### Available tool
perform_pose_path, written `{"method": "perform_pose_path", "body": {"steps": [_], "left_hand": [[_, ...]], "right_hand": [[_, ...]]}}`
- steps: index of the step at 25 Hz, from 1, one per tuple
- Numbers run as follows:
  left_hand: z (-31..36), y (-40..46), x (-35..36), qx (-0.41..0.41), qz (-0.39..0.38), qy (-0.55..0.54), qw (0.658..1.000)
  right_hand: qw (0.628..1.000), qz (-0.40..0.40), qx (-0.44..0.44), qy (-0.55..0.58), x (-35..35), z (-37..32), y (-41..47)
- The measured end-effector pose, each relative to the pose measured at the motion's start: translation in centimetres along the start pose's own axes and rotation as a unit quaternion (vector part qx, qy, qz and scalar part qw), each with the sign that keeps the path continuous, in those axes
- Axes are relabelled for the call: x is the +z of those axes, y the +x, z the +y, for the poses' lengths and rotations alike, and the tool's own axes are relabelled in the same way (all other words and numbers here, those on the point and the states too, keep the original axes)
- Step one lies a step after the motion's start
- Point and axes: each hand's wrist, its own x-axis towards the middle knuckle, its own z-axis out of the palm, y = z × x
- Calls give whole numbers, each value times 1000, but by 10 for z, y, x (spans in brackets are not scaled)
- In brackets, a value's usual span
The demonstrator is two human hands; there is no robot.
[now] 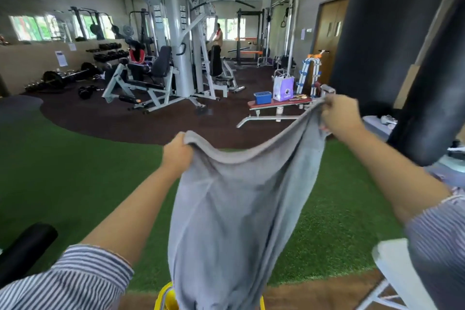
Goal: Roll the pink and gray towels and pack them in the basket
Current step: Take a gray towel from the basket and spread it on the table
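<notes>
A gray towel (234, 209) hangs spread in front of me, held up by its top edge. My left hand (177, 152) grips the towel's left corner. My right hand (339, 114) grips the right corner, higher and farther out. The cloth sags between the two hands and drapes down past the bottom of the view. Part of a yellow basket (164, 297) shows at the bottom edge, mostly hidden behind the towel. No pink towel is in view.
A black punching bag (392, 33) hangs close on the right. A white stand (392, 269) is at lower right and a black roller (25, 246) at lower left. Green turf lies ahead, then a bench (276, 106) and weight machines (181, 53) with people.
</notes>
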Motion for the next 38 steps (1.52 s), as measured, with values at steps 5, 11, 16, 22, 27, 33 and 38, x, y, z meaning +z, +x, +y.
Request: {"method": "perform_pose_path", "body": {"steps": [5, 11, 16, 22, 27, 33, 38], "left_hand": [[80, -35, 86, 86, -126, -136, 979], [162, -57, 179, 120, -211, -208, 948], [260, -79, 251, 153, -226, -249, 929], [338, -101, 315, 180, -221, -309, 907], [335, -85, 370, 170, -246, -265, 917], [349, -3, 461, 138, -271, -243, 921], [362, 100, 551, 138, -269, -220, 927]], "right_hand": [[999, -1, -38, -11, 4, 19, -39], [998, 46, 43, 19, -43, 103, -51], [995, 91, 47, 2, -109, 190, -36], [986, 145, 78, 31, -154, 276, -2], [993, 80, 83, 0, -116, 331, 14], [985, 43, 165, 22, -62, 399, 84], [962, 20, 266, 62, -8, 475, 174]]}}
